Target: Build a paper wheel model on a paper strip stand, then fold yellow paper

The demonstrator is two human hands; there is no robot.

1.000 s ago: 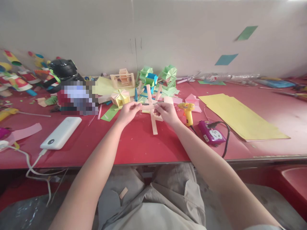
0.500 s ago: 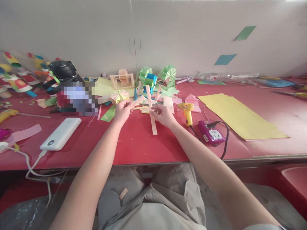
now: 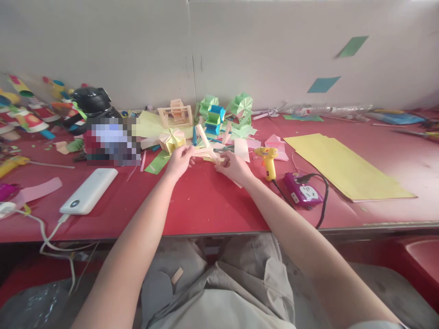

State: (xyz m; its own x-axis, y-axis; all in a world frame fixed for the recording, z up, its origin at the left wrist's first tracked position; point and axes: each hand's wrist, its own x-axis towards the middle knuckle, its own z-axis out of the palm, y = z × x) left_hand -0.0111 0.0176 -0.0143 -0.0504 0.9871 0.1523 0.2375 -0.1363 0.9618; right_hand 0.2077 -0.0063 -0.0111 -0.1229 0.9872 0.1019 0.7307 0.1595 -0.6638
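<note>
Above the red table (image 3: 206,205), my left hand (image 3: 180,162) pinches a pale paper strip (image 3: 201,150) that points toward the other hand. My right hand (image 3: 233,167) is closed on a long cream strip (image 3: 205,138), which now slants from upper left to lower right, its lower end partly under the hand. The two strips come close together between my hands; whether they touch is unclear. Just behind my left hand sits a yellow folded paper wheel (image 3: 172,139). A yellow glue gun (image 3: 269,162) stands to the right of my right hand.
Blue-green (image 3: 215,119) and green paper wheels (image 3: 241,105) stand at the back. A purple power socket (image 3: 303,189) with a black cable lies right, beside yellow sheets (image 3: 346,169). A white power bank (image 3: 89,191) is at left, a black bag (image 3: 91,103) behind it.
The cream strip in my right hand has turned from nearly upright to a slant. The strip in my left hand has swung flatter, toward my right hand.
</note>
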